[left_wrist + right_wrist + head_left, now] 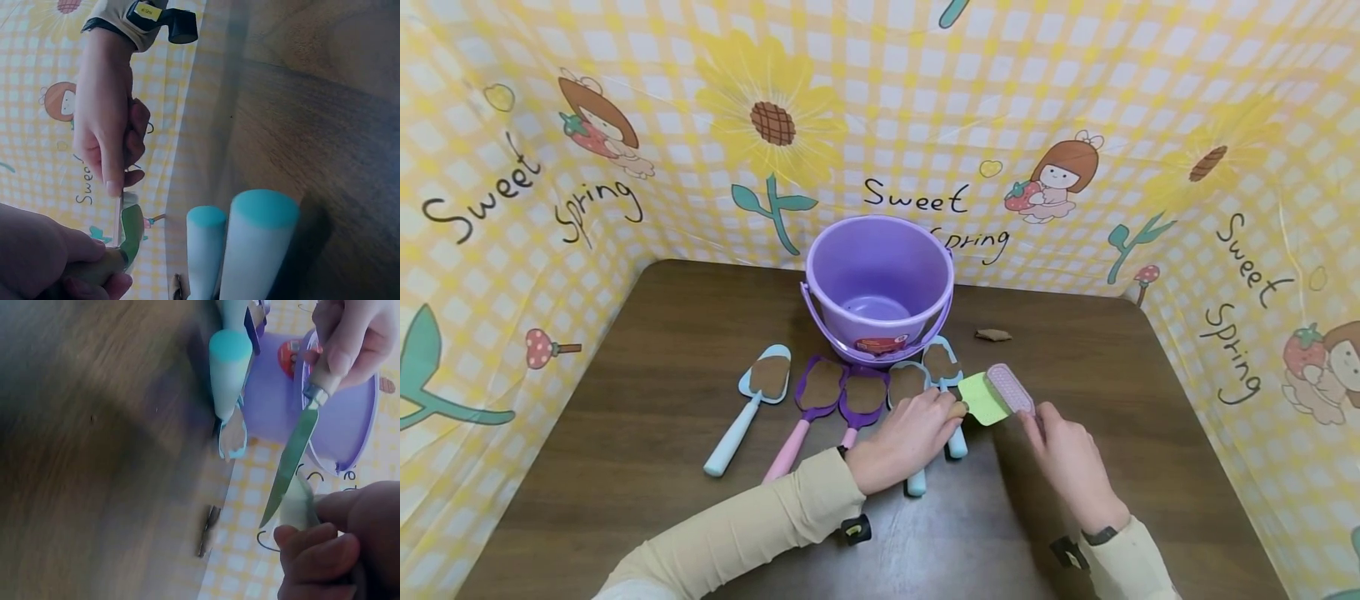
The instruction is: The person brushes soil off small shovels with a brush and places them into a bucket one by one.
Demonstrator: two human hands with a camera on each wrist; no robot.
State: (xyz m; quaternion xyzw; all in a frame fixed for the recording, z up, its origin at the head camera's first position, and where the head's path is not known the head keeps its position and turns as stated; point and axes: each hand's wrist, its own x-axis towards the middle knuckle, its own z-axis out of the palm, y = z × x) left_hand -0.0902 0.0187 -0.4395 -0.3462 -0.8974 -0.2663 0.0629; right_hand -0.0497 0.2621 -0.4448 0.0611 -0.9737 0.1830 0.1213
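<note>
My left hand (906, 442) grips the wooden handle of a small tool with a light green, flat blade (979, 402), its blade pointing right. My right hand (1071, 462) pinches a flat lavender strip with a textured face (1011, 387), which overlaps the green blade in the head view. From the right wrist, the green blade (294, 462) appears nearly edge-on, close beside the strip. Under and beside my left forearm lie toy shovels with brown patches on their blades: a light blue shovel (732, 433) at left, purple shovels with pink handles (786, 450), and further light blue shovels (957, 442), partly hidden.
Behind the shovels stands a purple bucket (842, 329), its handle folded down at the front. A brown scrap (993, 335) lies right of it on the dark wooden table (1120, 367). Yellow checked cloth (910, 108) hangs behind and at both sides.
</note>
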